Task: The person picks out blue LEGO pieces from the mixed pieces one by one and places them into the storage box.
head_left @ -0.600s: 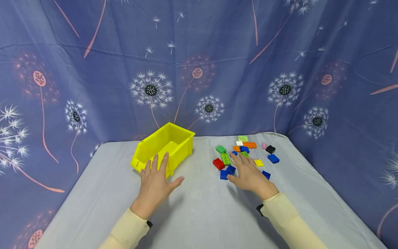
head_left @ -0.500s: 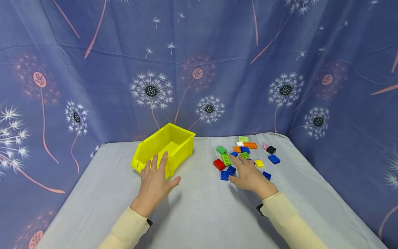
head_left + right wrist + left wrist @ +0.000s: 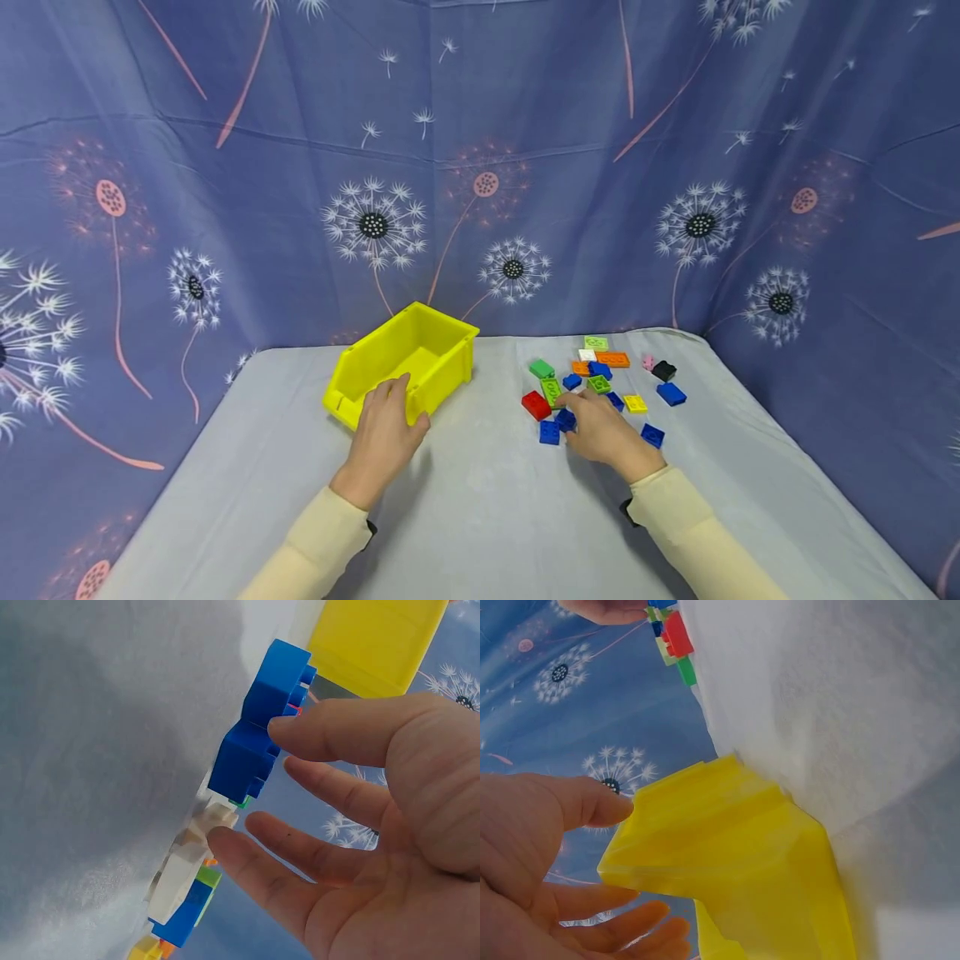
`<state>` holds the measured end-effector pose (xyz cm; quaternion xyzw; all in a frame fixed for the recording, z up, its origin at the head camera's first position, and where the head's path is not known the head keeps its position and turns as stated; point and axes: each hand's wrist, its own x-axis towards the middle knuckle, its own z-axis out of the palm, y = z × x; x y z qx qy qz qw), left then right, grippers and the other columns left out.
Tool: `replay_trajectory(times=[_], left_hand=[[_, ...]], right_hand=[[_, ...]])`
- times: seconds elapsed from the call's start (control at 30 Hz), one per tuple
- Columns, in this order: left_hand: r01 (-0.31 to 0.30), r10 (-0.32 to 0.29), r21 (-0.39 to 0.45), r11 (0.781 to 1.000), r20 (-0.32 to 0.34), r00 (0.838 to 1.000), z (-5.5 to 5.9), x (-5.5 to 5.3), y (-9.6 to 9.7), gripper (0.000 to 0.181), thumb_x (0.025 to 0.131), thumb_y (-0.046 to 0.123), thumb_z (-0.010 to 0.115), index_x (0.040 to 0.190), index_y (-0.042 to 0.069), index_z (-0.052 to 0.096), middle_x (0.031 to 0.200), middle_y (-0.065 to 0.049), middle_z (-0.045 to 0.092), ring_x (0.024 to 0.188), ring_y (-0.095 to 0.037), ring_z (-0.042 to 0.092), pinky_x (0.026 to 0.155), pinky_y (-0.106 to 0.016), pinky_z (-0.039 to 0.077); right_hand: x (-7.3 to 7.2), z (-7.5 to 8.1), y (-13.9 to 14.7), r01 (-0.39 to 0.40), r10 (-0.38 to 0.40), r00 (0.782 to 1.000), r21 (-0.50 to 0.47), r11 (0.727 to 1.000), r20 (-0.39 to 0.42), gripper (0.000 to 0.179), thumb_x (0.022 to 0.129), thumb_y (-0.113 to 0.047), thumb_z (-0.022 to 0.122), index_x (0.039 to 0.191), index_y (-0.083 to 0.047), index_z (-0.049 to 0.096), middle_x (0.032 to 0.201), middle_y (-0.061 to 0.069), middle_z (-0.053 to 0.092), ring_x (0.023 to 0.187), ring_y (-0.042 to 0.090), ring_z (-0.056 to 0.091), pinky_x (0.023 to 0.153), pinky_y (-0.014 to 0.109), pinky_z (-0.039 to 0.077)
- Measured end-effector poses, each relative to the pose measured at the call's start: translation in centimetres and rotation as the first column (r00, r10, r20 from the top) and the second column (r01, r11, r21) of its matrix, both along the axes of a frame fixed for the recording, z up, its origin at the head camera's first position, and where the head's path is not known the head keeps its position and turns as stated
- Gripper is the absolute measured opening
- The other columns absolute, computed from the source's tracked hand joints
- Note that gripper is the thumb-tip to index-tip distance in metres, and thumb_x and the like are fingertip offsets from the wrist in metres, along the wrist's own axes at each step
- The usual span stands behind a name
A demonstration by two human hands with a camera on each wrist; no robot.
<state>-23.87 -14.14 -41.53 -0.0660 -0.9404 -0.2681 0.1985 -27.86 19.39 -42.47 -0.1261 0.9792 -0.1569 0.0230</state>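
My left hand (image 3: pixel 385 437) is at the near right wall of the yellow bin (image 3: pixel 444 377). In the left wrist view its thumb lies at the rim and its loosely bent fingers are on the other side, not visibly clamped. My right hand (image 3: pixel 603 435) hovers over the toy bricks with its fingers spread and nothing held. Its thumb tip is close to a blue brick (image 3: pixel 244 759), joined or adjacent to another blue brick (image 3: pixel 276 681). One fingertip is at or just above a white brick (image 3: pixel 180 879); contact is unclear. Beside them lie a red brick (image 3: pixel 536 406) and a lime brick (image 3: pixel 551 392).
Farther back are a green brick (image 3: pixel 542 369), an orange brick (image 3: pixel 612 359) and a white brick (image 3: pixel 587 355). To the right lie a yellow brick (image 3: pixel 635 404), a black piece (image 3: pixel 663 371) and blue bricks (image 3: pixel 671 394). A patterned curtain (image 3: pixel 480 108) hangs behind the white-covered table (image 3: pixel 480 517).
Both hands have lowered and their fingers have bent inward, the left toward the bin's wall, the right toward the bricks. The head view has shifted slightly.
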Motion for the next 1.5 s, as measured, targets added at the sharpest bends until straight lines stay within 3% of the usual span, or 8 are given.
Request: replay_trajectory(times=[0.37,0.7,1.03,1.3,1.5], left_hand=[[0.02,-0.02,0.028,0.999,0.004,1.0,0.4,-0.9,0.3,0.053,0.094,0.016,0.074,0.139,-0.008,0.058,0.125,-0.026,0.068,0.113,-0.041,0.067,0.096,-0.054,0.054],[0.023,-0.023,0.03,0.999,-0.007,1.0,0.2,-1.2,0.3,0.037,0.098,0.008,0.068,0.132,-0.006,0.065,0.121,-0.024,0.072,0.105,-0.039,0.071,0.088,-0.05,0.058],[0.045,-0.045,0.026,0.999,-0.02,0.999,0.2,-1.3,0.1,0.034,0.097,0.005,0.07,0.129,-0.005,0.068,0.117,-0.022,0.074,0.102,-0.036,0.072,0.086,-0.048,0.059],[0.056,-0.056,0.03,0.998,-0.014,0.998,0.3,-1.4,-0.1,0.034,0.094,0.003,0.072,0.127,-0.005,0.07,0.115,-0.02,0.075,0.097,-0.032,0.073,0.083,-0.046,0.06],[0.062,-0.061,0.021,0.998,-0.02,0.998,0.2,-1.2,-0.2,0.033,0.094,0.003,0.073,0.126,-0.005,0.07,0.114,-0.02,0.075,0.098,-0.033,0.073,0.082,-0.045,0.06]], right_hand=[[-0.7,-0.8,-0.5,-0.009,0.008,1.0,-0.022,1.0,-0.009,0.036,0.086,-0.003,0.079,0.12,-0.012,0.072,0.127,0.017,0.063,0.114,0.034,0.059,0.098,0.055,0.053],[-0.9,-1.2,-0.6,-0.018,0.018,1.0,-0.03,0.999,-0.024,0.032,0.086,0.0,0.077,0.115,-0.013,0.074,0.119,0.015,0.063,0.104,0.031,0.06,0.093,0.053,0.055],[-1.4,-1.6,-0.6,-0.006,0.005,1.0,-0.036,0.999,-0.02,0.03,0.085,0.002,0.077,0.111,-0.013,0.073,0.114,0.014,0.061,0.098,0.027,0.059,0.089,0.05,0.056],[-1.3,-0.6,-0.3,0.012,-0.013,1.0,-0.064,0.998,-0.019,0.032,0.082,0.006,0.075,0.109,-0.011,0.074,0.116,0.018,0.061,0.095,0.028,0.057,0.076,0.043,0.056],[-1.4,1.7,-0.3,-0.016,0.007,0.994,-0.079,0.997,-0.113,0.031,0.084,0.002,0.074,0.113,-0.007,0.073,0.114,0.015,0.064,0.1,0.029,0.058,0.087,0.049,0.056]])
